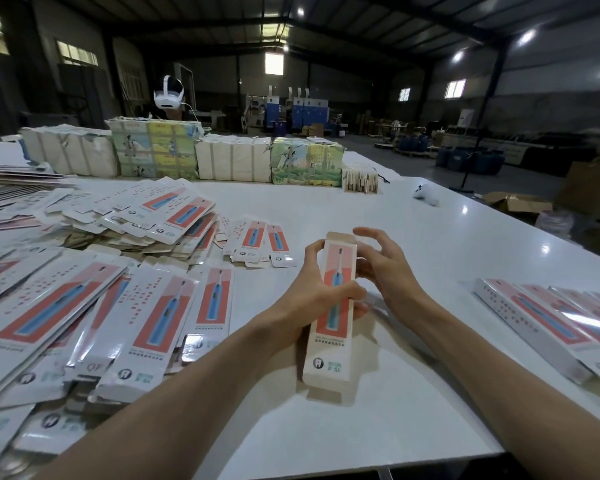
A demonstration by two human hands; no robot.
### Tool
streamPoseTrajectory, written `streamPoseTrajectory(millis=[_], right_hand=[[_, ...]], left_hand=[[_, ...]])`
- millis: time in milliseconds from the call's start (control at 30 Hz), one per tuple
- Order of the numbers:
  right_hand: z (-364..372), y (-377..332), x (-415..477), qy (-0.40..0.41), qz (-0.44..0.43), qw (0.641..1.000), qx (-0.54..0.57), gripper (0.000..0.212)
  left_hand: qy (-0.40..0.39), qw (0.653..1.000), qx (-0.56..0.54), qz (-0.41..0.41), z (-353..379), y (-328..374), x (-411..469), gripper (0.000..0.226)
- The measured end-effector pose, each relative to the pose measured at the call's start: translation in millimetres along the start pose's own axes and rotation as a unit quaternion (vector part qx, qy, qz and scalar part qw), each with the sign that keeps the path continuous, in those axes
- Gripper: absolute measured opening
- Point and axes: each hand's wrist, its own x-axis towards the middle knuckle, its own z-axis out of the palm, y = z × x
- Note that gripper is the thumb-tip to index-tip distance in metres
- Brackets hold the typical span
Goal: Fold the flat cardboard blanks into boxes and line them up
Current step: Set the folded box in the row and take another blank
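Observation:
A long white and coral toothbrush box (pixel 329 344) stands tilted over the white table (pixel 361 427), partly formed, with both end flaps open. My left hand (pixel 312 289) grips its left side, thumb across the printed front. My right hand (pixel 385 265) is at the box's upper right edge, fingers curled loosely near the top flap. Flat blanks (pixel 146 317) of the same print lie in loose heaps across the left of the table. A row of folded boxes (pixel 548 323) lies side by side at the right.
Bundled stacks of other cartons (pixel 194 154) line the table's far side, with a person wearing a white headset (pixel 168 95) behind them. A small white object (pixel 426 195) lies far right. The table's near edge runs just below my forearms.

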Motion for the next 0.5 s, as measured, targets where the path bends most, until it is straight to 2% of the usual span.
streamPoseTrajectory(millis=[133, 300, 400, 500], right_hand=[[-6, -5, -2, -0.03, -0.018, 0.999, -0.006, 0.02], [-5, -11, -2, -0.06, -0.009, 0.998, 0.018, 0.027], [-3, -12, -2, -0.042, 0.008, 0.998, 0.043, 0.031], [-6, -12, -1, -0.02, 0.019, 0.998, 0.054, 0.023]], left_hand=[[-0.016, 1.0, -0.001, -0.014, 1, 5, -4, 0.085], [0.013, 1.0, 0.014, -0.025, -1, 3, -1, 0.086], [-0.013, 1.0, 0.005, -0.024, -2, 2, 0, 0.087], [-0.029, 0.999, 0.01, -0.008, 0, 1, -1, 0.085]])
